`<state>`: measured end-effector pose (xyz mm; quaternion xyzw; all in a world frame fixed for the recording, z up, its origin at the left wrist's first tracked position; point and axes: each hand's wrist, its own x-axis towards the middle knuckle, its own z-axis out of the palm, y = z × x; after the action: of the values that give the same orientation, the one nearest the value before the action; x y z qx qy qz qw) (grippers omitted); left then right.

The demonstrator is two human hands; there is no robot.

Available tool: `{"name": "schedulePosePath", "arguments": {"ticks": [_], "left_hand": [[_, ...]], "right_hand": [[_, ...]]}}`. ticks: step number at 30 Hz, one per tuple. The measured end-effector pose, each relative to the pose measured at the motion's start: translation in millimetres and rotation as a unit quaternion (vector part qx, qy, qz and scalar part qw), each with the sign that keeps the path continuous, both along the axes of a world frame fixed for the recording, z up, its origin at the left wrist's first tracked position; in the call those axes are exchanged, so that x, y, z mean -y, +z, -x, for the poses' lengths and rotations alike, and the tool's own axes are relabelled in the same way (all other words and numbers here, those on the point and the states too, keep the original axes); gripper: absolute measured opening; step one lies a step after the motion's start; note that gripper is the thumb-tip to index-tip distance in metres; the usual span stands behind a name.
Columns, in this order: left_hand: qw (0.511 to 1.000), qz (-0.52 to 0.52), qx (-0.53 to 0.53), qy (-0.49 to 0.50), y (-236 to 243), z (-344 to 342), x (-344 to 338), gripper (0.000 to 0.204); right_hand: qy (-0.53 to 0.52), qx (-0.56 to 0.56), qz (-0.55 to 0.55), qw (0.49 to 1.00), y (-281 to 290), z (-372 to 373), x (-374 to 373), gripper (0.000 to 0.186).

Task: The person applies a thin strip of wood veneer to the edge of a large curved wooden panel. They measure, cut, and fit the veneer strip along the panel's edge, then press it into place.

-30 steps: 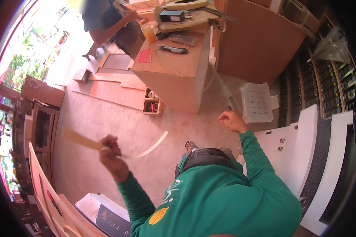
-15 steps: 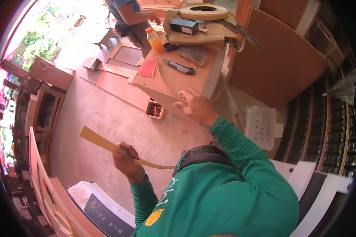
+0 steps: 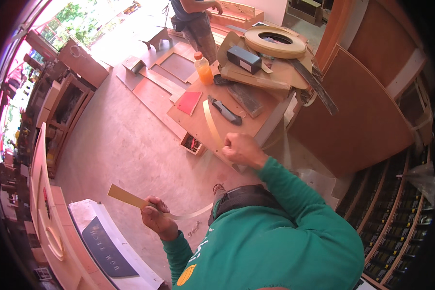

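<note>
My left hand (image 3: 158,218) is closed round a yellowish strip of edge banding (image 3: 125,196). One flat end sticks out past the thumb, and the rest curves back in front of my waist, where my body hides it. My right hand (image 3: 244,151) is closed at the near edge of the wooden worktop (image 3: 266,126). A pale length of banding (image 3: 211,121) runs from its fingers over the worktop. Beside that lie a grey and black utility knife (image 3: 225,111), a red sheet (image 3: 190,103) and a dark flat block (image 3: 245,100).
Farther back are an orange drink bottle (image 3: 204,70), a dark box (image 3: 244,59) and a large roll of banding (image 3: 275,51) on cardboard. Another person (image 3: 198,31) stands beyond. A large brown panel (image 3: 357,116) leans at right, near racks (image 3: 382,217). Wooden panels (image 3: 48,208) stand at left.
My right hand has closed on the banding near the worktop's edge, and that length has lifted and turned its flat side up. The view has shifted; my left hand keeps its hold.
</note>
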<state>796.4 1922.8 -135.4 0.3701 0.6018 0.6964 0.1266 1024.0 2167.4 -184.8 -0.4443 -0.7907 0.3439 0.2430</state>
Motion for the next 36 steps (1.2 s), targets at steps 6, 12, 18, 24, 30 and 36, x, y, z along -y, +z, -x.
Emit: {"name": "schedulePosePath", "arguments": {"ticks": [6,12,18,24,30,36], "left_hand": [[1.000,0.024,-0.004,-0.010,-9,31,-29,0.061],[0.994,0.029,-0.041,-0.098,-4,67,-76,0.061],[0.991,0.045,0.000,-0.125,-16,105,-107,0.065],[0.990,0.052,-0.003,-0.132,-13,120,-131,0.064],[0.985,0.056,-0.015,-0.164,-10,112,-160,0.054],[0.988,0.051,-0.009,-0.142,4,48,-176,0.054]], "right_hand": [[-0.065,-0.086,-0.023,0.994,100,-50,-30,0.017],[-0.207,-0.137,-0.187,0.950,121,-73,-148,0.020],[-0.354,-0.021,-0.179,0.918,70,-110,-224,0.030],[-0.380,-0.014,-0.405,0.831,110,-109,-137,0.022],[-0.256,-0.040,0.091,0.962,92,-181,1,0.023],[-0.316,-0.011,0.269,0.910,-126,-257,-9,0.029]]}}
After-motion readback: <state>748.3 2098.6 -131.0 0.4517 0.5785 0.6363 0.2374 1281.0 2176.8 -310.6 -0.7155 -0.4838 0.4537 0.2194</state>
